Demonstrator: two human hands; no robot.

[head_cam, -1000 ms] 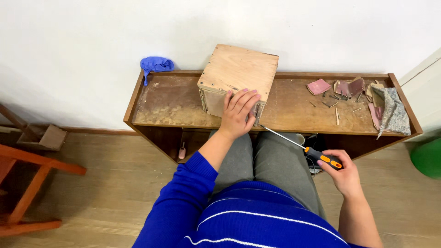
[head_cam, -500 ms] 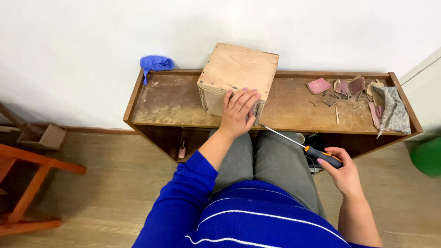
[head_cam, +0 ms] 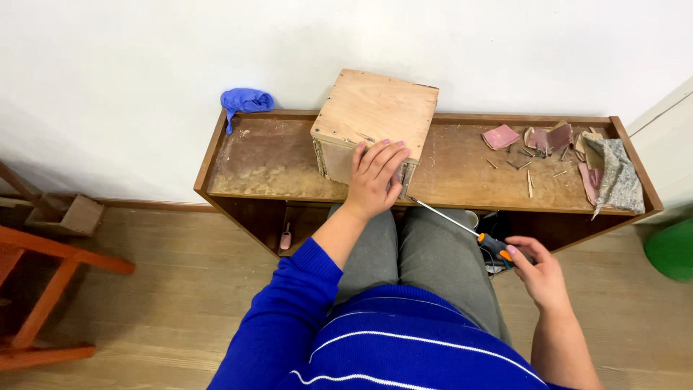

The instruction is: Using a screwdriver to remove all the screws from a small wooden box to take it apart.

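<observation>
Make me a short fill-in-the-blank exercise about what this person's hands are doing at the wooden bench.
1. The left hand rests flat on a wooden ____ standing on the bench.
2. The right hand grips a ____ with an orange and black handle, its tip aimed at the box's lower corner.
3. At the bench's back left corner lies a crumpled glove coloured ____.
4. Loose nails lie on the bench's ____ end.

Missing words: box; screwdriver; blue; right

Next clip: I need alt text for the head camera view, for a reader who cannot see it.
Seen from above, a person's left hand rests on a plywood box on a low wooden shelf, while the right hand holds a screwdriver with its tip at the box's lower corner. Sandpaper scraps lie to the right.
</observation>
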